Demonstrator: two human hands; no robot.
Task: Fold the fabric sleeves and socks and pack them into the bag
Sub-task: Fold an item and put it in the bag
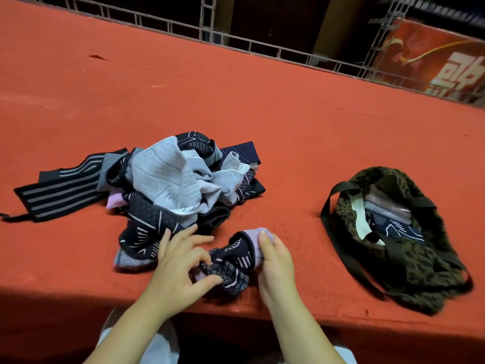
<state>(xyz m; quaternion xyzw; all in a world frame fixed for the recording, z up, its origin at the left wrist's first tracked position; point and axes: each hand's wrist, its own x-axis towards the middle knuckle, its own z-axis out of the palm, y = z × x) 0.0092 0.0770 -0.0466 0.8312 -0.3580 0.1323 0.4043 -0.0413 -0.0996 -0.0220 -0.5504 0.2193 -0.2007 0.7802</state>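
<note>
Only one sign with writing is visible — a red banner [430,61] at the far right, behind the metal railing [262,48]. It carries large white characters at its lower right part, but they are cut by the picture edge and blurred, so they cannot be read. No label, brand or number is readable on the fabrics or elsewhere.

My forearms [136,327] are bare, no sleeves or jewellery; pale grey trousers [162,345] cover my lap below.
</note>
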